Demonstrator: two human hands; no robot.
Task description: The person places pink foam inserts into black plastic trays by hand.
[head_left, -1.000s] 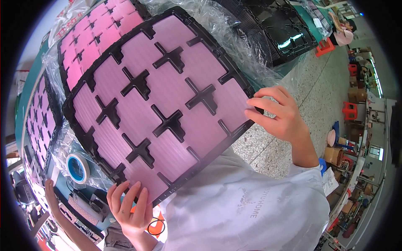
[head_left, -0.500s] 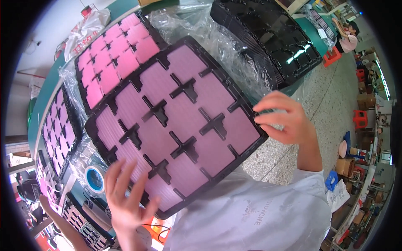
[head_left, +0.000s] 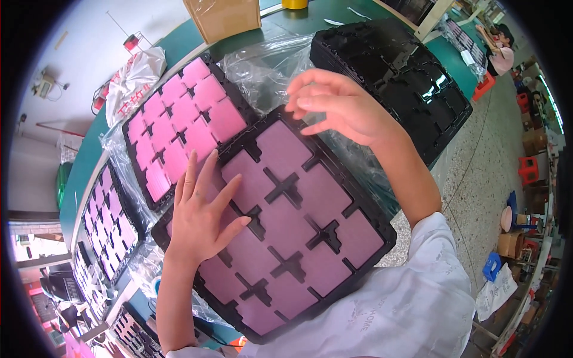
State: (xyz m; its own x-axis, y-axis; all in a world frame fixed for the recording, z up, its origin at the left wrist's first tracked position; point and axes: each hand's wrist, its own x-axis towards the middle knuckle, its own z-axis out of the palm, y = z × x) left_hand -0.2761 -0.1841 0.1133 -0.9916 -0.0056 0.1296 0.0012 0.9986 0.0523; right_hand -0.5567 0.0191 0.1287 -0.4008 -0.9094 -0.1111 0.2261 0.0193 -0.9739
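Observation:
A black plastic tray [head_left: 388, 231] lies tilted in front of my body, its compartments filled with flat purplish-pink pieces [head_left: 322, 185] between black cross-shaped dividers. My left hand [head_left: 203, 230] is spread over the tray's left part, fingers apart, hiding some compartments; whether it presses on the pieces I cannot tell. Over the tray's far corner hovers my right hand [head_left: 343, 107], fingers loosely curved and apart with nothing in them. Just beyond, a second black tray [head_left: 231, 88] of brighter pink pieces [head_left: 194, 128] lies against clear plastic film [head_left: 262, 68].
Glossy black trays [head_left: 388, 65] are stacked at the far right of the green table [head_left: 80, 155]. A cardboard box [head_left: 227, 21] and a yellow roll [head_left: 295, 3] stand at the back. More filled trays [head_left: 110, 221] lie left. A person [head_left: 501, 53] sits far right.
My left hand has moved from the tray's near left edge up over its pieces. My right hand has gone from the right corner to the far corner. The view has shifted.

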